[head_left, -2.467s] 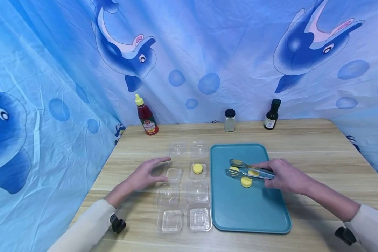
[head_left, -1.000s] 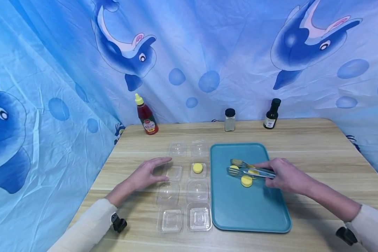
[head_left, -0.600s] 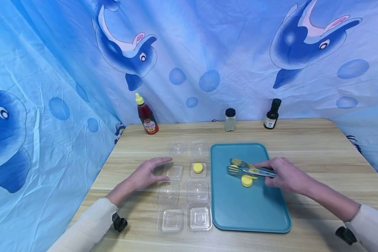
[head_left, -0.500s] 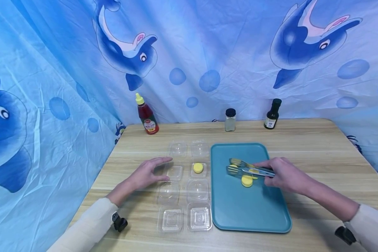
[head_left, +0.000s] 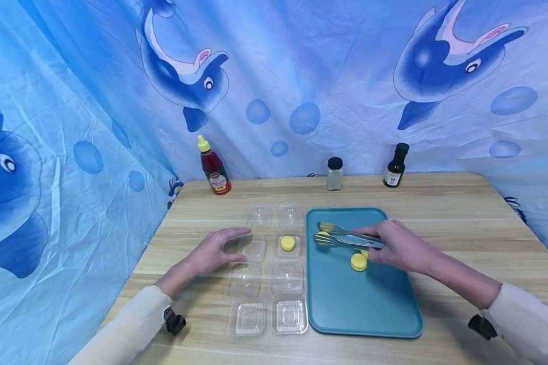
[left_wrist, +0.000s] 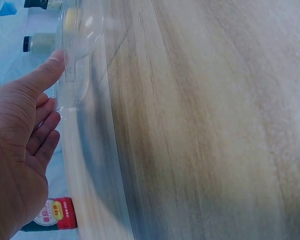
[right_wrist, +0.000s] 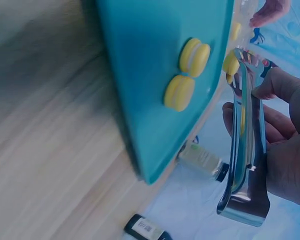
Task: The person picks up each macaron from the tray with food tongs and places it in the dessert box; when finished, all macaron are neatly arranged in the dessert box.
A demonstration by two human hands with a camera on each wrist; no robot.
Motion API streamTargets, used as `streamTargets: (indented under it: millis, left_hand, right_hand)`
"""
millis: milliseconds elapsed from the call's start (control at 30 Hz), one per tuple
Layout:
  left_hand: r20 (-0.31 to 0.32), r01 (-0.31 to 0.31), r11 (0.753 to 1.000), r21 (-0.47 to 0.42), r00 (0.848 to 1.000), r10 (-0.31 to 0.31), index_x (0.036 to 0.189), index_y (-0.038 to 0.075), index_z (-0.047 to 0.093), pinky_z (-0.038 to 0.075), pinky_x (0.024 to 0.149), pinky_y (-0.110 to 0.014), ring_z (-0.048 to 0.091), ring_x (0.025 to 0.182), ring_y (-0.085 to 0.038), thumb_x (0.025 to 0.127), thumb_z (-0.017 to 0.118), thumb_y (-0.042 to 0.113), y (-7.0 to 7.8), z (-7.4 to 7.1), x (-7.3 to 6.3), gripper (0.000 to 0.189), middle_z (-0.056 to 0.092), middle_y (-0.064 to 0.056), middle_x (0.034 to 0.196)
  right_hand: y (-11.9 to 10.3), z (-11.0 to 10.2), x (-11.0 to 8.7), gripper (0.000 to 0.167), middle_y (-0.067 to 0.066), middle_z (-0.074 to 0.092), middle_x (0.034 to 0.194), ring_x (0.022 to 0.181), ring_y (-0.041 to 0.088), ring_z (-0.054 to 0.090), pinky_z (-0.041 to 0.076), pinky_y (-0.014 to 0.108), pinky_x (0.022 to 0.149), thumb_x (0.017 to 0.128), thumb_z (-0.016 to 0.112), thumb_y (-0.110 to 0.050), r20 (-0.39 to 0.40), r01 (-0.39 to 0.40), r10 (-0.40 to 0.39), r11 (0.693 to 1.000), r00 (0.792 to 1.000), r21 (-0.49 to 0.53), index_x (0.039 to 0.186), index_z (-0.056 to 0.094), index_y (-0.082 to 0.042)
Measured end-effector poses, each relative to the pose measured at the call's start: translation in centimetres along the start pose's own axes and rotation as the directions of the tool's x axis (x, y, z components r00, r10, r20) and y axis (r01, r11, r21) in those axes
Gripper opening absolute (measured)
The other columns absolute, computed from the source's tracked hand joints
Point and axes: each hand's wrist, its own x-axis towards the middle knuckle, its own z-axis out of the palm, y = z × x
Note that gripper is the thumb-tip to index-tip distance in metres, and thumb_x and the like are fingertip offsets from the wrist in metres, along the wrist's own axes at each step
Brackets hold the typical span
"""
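My right hand grips metal tongs, whose tips close around a yellow macaron over the teal tray. Two other yellow macarons sit on the tray; one macaron lies in front, the other partly hidden behind the tongs in the head view. At the left, my left hand has its thumb and fingers spread and relaxed beside a clear plastic box. In the left wrist view the thumb overlaps the clear plastic. One more yellow macaron rests in the neighbouring clear box.
Two more clear lidded boxes lie nearer the front, including an opened box beside the tray. Along the table's back edge stand a red sauce bottle, a black-capped jar and a dark bottle. A blue dolphin-print curtain hangs behind.
My right hand has moved left with the tongs, and the macaron between their tips has come along toward the tray's left edge. The left hand has stayed nearly still.
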Motion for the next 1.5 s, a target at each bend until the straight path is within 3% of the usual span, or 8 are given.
streamTargets:
  millis: [233, 467, 633, 867, 1067, 1233, 1500]
  left_hand:
    - [0.006, 0.008, 1.000, -0.002, 1.000, -0.008, 0.150, 0.012, 0.060, 0.040, 0.121, -0.051, 0.053, 0.143, -0.029, 0.082, 0.093, 0.032, 0.1, 0.0, 0.1, 0.078, 0.060, -0.005, 0.153]
    - [-0.003, -0.018, 1.000, 0.009, 1.000, 0.018, 0.149, 0.010, 0.061, 0.041, 0.121, -0.051, 0.055, 0.142, -0.030, 0.081, 0.094, 0.028, 0.1, 0.1, 0.1, 0.078, 0.061, -0.007, 0.152]
    - [-0.005, -0.025, 1.000, 0.012, 1.000, 0.025, 0.149, 0.010, 0.061, 0.041, 0.121, -0.050, 0.055, 0.142, -0.030, 0.081, 0.094, 0.028, 0.2, 0.1, 0.2, 0.078, 0.060, -0.007, 0.152]
    - [-0.012, -0.032, 0.999, 0.021, 0.999, 0.032, 0.148, 0.012, 0.062, 0.042, 0.120, -0.051, 0.056, 0.141, -0.030, 0.080, 0.094, 0.029, 0.2, 0.1, 0.2, 0.077, 0.061, -0.007, 0.151]
    - [-0.008, -0.030, 0.999, 0.022, 1.000, 0.030, 0.148, 0.011, 0.062, 0.042, 0.120, -0.051, 0.056, 0.141, -0.030, 0.080, 0.094, 0.029, 0.4, 0.1, 0.1, 0.077, 0.062, -0.007, 0.150]
    - [-0.009, -0.014, 1.000, 0.008, 1.000, 0.014, 0.148, 0.010, 0.061, 0.042, 0.120, -0.051, 0.056, 0.140, -0.030, 0.081, 0.094, 0.027, 0.5, 0.0, 0.1, 0.077, 0.062, -0.008, 0.150]
    - [-0.005, -0.009, 1.000, 0.011, 1.000, 0.009, 0.149, 0.010, 0.061, 0.042, 0.119, -0.052, 0.057, 0.140, -0.031, 0.081, 0.094, 0.028, 0.5, 0.0, 0.1, 0.077, 0.062, -0.008, 0.150]
  right_hand:
    - [-1.4, 1.0, 2.4, 0.056, 0.001, 0.068, 0.085, 0.049, 0.009, 0.049, 0.038, 0.023, 0.044, 0.085, 0.069, 0.009, -0.016, 0.107, -0.107, 0.994, 0.994, 0.022, 0.140, 0.067, 0.002]
    - [-3.3, 3.4, 5.2, 0.058, 0.006, 0.073, 0.092, 0.049, 0.005, 0.046, 0.036, 0.022, 0.044, 0.085, 0.070, 0.007, 0.007, 0.169, -0.169, 0.985, 0.986, 0.038, 0.142, 0.068, -0.006]
    - [-4.7, 5.2, 7.0, 0.061, 0.001, 0.071, 0.086, 0.049, 0.003, 0.035, 0.028, 0.021, 0.045, 0.083, 0.069, 0.009, 0.023, 0.233, -0.234, 0.972, 0.972, 0.036, 0.141, 0.069, -0.008]
    - [-6.1, 7.6, 9.2, 0.062, 0.008, 0.079, 0.106, 0.051, 0.004, 0.028, 0.023, 0.021, 0.048, 0.079, 0.066, 0.010, 0.030, 0.283, -0.284, 0.959, 0.959, 0.031, 0.138, 0.071, -0.008]
    - [-7.2, 8.5, 10.2, 0.063, 0.013, 0.078, 0.115, 0.046, 0.005, 0.021, 0.023, 0.020, 0.044, 0.079, 0.065, 0.013, 0.065, 0.289, -0.290, 0.957, 0.955, 0.017, 0.138, 0.071, -0.006]
    - [-8.1, 9.0, 10.8, 0.066, 0.016, 0.074, 0.126, 0.044, 0.004, 0.022, 0.025, 0.019, 0.040, 0.077, 0.065, 0.015, 0.086, 0.255, -0.255, 0.967, 0.963, 0.014, 0.139, 0.070, -0.006]
    - [-9.3, 9.3, 11.4, 0.063, 0.017, 0.072, 0.131, 0.041, 0.005, 0.030, 0.032, 0.018, 0.038, 0.078, 0.070, 0.016, 0.102, 0.192, -0.188, 0.981, 0.977, -0.025, 0.138, 0.071, -0.005]
